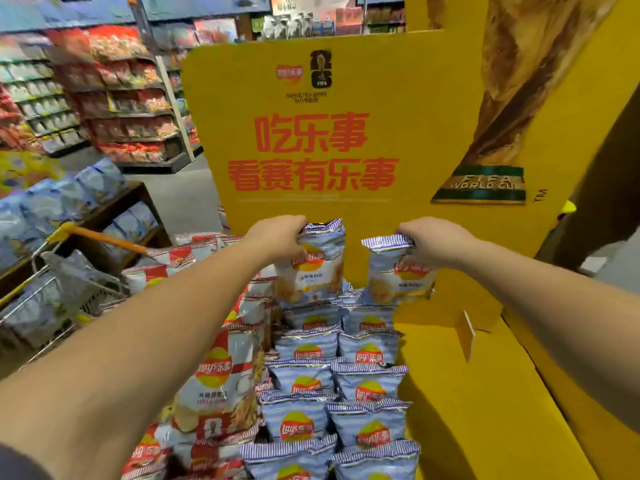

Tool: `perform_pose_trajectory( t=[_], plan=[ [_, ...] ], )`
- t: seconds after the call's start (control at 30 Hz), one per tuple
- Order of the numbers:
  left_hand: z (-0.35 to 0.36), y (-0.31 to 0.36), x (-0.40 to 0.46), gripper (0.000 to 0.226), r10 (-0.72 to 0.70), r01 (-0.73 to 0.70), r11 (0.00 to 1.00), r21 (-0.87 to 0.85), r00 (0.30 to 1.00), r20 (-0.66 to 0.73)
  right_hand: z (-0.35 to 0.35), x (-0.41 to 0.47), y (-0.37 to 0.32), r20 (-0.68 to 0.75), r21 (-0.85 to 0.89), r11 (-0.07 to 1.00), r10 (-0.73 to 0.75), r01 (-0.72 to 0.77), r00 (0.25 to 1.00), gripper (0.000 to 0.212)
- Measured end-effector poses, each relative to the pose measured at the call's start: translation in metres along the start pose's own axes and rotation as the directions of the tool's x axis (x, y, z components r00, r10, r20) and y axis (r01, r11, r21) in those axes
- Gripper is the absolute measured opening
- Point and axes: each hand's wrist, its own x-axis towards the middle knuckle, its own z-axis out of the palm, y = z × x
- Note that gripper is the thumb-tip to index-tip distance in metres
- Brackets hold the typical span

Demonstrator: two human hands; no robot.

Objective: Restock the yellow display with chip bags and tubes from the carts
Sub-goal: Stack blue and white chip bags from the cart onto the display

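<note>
Right now the left hand (277, 237) is gripping the top edge of a blue chip bag (313, 268), fingers curled over its crimped seal, holding it upright against the back panel of the yellow display (450, 393). Beside it, the right hand (433, 242) is clutching a second blue bag (398, 275) by its top, near the display's far edge. Both bags are hanging just above two rows of blue bags (336, 386). Red-striped bags (218, 379) are lying along the left side, and a shopping cart (59, 292) is standing further left.
</note>
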Motion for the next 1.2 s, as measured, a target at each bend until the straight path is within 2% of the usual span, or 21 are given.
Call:
perform_pose_trajectory(
  t=[0.17, 0.33, 0.53, 0.6, 0.7, 0.77, 0.8, 0.87, 0.93, 1.03, 1.1, 1.2],
  plan=[
    [0.030, -0.005, 0.050, 0.035, 0.104, -0.104, 0.994, 0.023, 0.995, 0.002, 0.035, 0.046, 0.004, -0.007, -0.045, 0.996, 0.077, -0.077, 0.997, 0.035],
    [0.073, -0.023, 0.074, 0.029, 0.196, -0.196, 0.978, 0.072, 0.981, -0.003, 0.066, 0.070, 0.002, 0.044, 0.030, 0.989, 0.145, -0.146, 0.988, 0.035],
    [0.099, -0.046, 0.093, 0.042, 0.192, -0.195, 0.979, 0.064, 0.980, 0.043, 0.099, 0.100, -0.019, 0.070, 0.149, 0.986, 0.068, -0.078, 0.995, 0.029],
    [0.108, -0.052, 0.098, 0.050, 0.158, -0.161, 0.981, 0.105, 0.987, 0.030, 0.110, 0.113, -0.027, 0.028, 0.145, 0.989, 0.021, -0.025, 0.999, 0.031],
    [0.121, -0.052, 0.100, 0.067, 0.057, -0.040, 0.985, 0.168, 0.993, -0.099, 0.130, 0.125, -0.035, -0.052, 0.004, 1.000, 0.007, -0.006, 0.999, 0.045],
    [0.128, -0.047, 0.099, 0.069, 0.000, 0.043, 0.979, 0.200, 0.978, -0.209, 0.144, 0.126, -0.040, -0.143, -0.111, 0.988, 0.089, -0.105, 0.986, 0.059],
    [0.131, -0.044, 0.098, 0.069, -0.022, 0.077, 0.974, 0.213, 0.968, -0.249, 0.148, 0.125, -0.044, -0.217, -0.133, 0.978, 0.132, -0.163, 0.967, 0.059],
    [0.132, -0.041, 0.096, 0.069, -0.075, 0.142, 0.967, 0.213, 0.953, -0.292, 0.149, 0.122, -0.054, -0.321, -0.121, 0.954, 0.226, -0.276, 0.920, 0.046],
    [0.129, -0.037, 0.093, 0.065, -0.126, 0.186, 0.965, 0.184, 0.947, -0.296, 0.146, 0.119, -0.060, -0.268, -0.015, 0.933, 0.343, -0.360, 0.900, 0.030],
    [0.122, -0.029, 0.081, 0.048, -0.174, 0.218, 0.970, 0.111, 0.935, -0.310, 0.146, 0.111, -0.066, -0.050, 0.209, 0.871, 0.464, -0.445, 0.884, 0.025],
    [0.114, -0.022, 0.066, 0.040, -0.173, 0.203, 0.976, 0.074, 0.941, -0.290, 0.146, 0.101, -0.066, 0.010, 0.342, 0.865, 0.388, -0.368, 0.922, 0.024],
    [0.097, -0.011, 0.041, 0.043, -0.164, 0.170, 0.985, 0.023, 0.973, -0.161, 0.133, 0.078, -0.069, 0.060, 0.398, 0.900, 0.165, -0.176, 0.984, 0.026]
  ],
)
